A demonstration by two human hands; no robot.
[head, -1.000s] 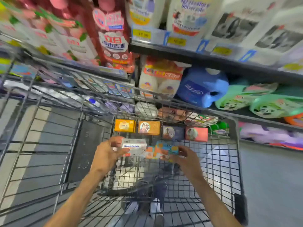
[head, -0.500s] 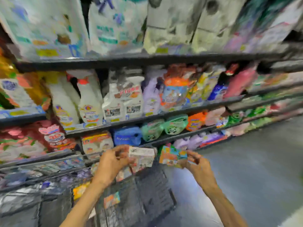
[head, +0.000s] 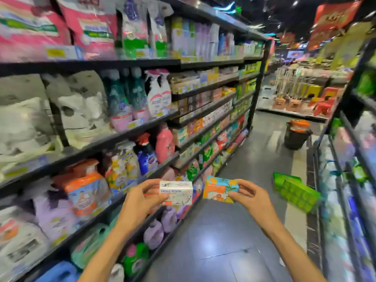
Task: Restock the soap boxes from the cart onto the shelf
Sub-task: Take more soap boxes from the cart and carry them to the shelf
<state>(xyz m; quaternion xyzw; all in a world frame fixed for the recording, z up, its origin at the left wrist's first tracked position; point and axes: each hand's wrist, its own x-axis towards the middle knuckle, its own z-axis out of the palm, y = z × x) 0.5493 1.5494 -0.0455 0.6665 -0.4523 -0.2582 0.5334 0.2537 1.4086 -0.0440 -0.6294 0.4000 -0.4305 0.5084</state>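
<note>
Hands out front over the aisle floor, each gripping one soap box. Left hand at about 7 o'clock of centre, thumb on top and fingers curled under the near end of a white soap box with blue lettering; edge of something red-orange showing beneath that box, too hidden to tell whether a second box. Right hand at about 5 o'clock, thumb and fingers pinching the right end of an orange-and-blue soap box. Boxes side by side at the same height, narrow gap between, not touching. Both held in the air, off the shelf, just right of the shelving edge. Shelving running along the left from 7 to 12 o'clock, packed with spray bottles, a pink bottle, purple bottles low down, white bagged goods at 9 o'clock, and rows of small boxed goods farther along toward 12. Green crate lying tilted on the floor at 3 o'clock. Dark bin with orange contents standing farther down the aisle at 2 o'clock. Second rack along the right edge, blurred.
</note>
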